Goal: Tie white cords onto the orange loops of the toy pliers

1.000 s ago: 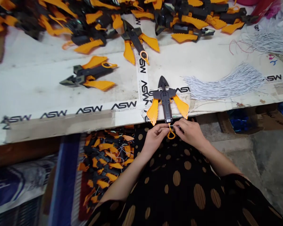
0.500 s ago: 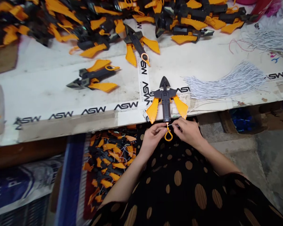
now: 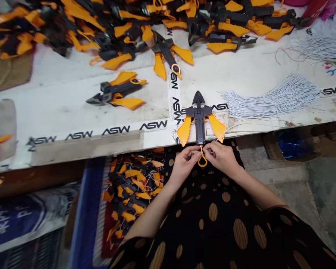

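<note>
A black toy with two orange wings (image 3: 199, 121) lies at the table's front edge, its pointed tip away from me. An orange loop (image 3: 202, 160) hangs from its near end over the edge. My left hand (image 3: 184, 162) pinches at the loop's narrow neck from the left. From the right, my right hand (image 3: 221, 157) has thumb and forefinger closed on a thin white string (image 3: 225, 133), part of which sticks up beside the right wing. The fingertips of both hands almost meet at the neck, and the exact hold there is small and partly hidden.
Many similar toys (image 3: 114, 59) are heaped along the table's back, and one (image 3: 119, 89) lies apart at left. A bundle of white strings (image 3: 274, 99) is to the right. Below the table stands a blue-edged crate (image 3: 85, 209) of more toys. A box (image 3: 308, 144) sits at lower right.
The white string now rises in a curve above my right hand beside the right wing. Both hands stay at the loop's neck. The whole view has shifted slightly.
</note>
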Tool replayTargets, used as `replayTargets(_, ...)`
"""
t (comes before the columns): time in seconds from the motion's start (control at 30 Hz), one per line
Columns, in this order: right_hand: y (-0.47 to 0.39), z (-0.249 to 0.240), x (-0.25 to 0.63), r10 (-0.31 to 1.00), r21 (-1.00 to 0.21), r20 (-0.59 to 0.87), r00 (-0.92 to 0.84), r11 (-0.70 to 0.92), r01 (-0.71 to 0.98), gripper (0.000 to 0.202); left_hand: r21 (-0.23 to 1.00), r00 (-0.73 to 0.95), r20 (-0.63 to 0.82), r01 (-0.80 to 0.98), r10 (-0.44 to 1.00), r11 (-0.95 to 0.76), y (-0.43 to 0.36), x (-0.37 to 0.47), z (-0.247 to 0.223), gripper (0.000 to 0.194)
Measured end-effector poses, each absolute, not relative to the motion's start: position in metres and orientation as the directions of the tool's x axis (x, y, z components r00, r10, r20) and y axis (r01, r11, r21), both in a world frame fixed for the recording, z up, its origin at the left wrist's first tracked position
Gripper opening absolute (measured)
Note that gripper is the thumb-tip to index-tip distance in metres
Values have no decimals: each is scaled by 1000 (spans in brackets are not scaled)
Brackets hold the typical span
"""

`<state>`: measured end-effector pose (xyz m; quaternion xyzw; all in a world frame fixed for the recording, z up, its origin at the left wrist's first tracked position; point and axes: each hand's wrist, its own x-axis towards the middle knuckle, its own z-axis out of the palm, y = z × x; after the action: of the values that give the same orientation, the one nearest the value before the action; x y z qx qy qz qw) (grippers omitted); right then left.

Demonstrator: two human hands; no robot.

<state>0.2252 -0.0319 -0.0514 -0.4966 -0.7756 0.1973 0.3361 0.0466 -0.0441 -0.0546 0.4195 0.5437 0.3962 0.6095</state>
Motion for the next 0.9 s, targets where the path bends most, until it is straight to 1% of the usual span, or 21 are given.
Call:
replayTargets(0.37,-33,-57,221,950,-750,230,-209,310,585,14,947,98,-318,-17,943,321,-44,46,-56,41)
replayTargets(0.47,-36,-51,224,950,-759,206,-235,306,574,15,946,102,-321,-14,942,324,-42,46,-55,42)
replayTargets(0.57,-38,-45,229,943,-745,175,-284,315,587,17,942,117,-334,2,935,336,-40,45,-53,43)
replayTargets(0.67,-38,-46,228,939,-669,202,-278,340,661,16,937,145,-348,31,926,348,-37,44,-52,43)
replayTargets(0.77,-36,-50,226,921,-579,240,-308,390,716,13,942,181,-330,132,926,309,-31,40,-49,40)
replayTargets(0.83,-34,-50,226,910,-572,252,-328,414,708,13,942,217,-283,249,934,227,-25,36,-46,34)
replayTargets(0.9,-33,-48,229,900,-594,260,-349,434,677,16,925,261,-222,362,940,118,-19,34,-42,26)
